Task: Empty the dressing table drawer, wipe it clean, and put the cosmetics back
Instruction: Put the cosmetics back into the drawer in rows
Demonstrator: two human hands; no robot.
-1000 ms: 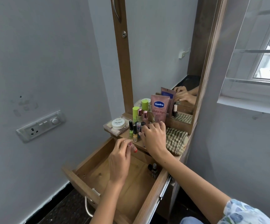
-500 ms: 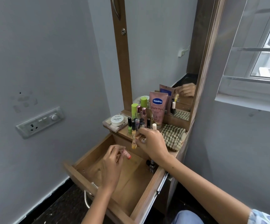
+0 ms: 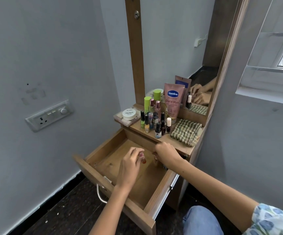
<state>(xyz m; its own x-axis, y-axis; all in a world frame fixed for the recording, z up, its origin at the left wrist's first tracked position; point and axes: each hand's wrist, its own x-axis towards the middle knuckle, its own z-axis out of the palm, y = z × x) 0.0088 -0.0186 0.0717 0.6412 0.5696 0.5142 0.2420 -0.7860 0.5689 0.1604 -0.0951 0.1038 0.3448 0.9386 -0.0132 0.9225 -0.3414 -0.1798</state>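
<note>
The wooden drawer [image 3: 103,160] is pulled out below the dressing table top. My left hand [image 3: 130,167] is down inside it, pinching a small red nail polish bottle [image 3: 143,160] just above the drawer floor. Over the drawer's back right corner, my right hand [image 3: 167,156] is curled around a small bottle [image 3: 155,158] that is mostly hidden by the fingers. On the table top stand several nail polish bottles [image 3: 154,123], a pink Vaseline tube [image 3: 173,100], a white jar [image 3: 129,114] and a folded green checked cloth [image 3: 186,131].
A mirror [image 3: 201,92] behind the table top reflects my hands. The grey wall on the left carries a switch plate [image 3: 50,115]. The drawer's metal handle [image 3: 100,194] sticks out over the dark floor. My knee [image 3: 201,219] is at the lower right.
My right hand lifted a small bottle off the table top and came down into the drawer. My left hand sank lower into the drawer with the red bottle.
</note>
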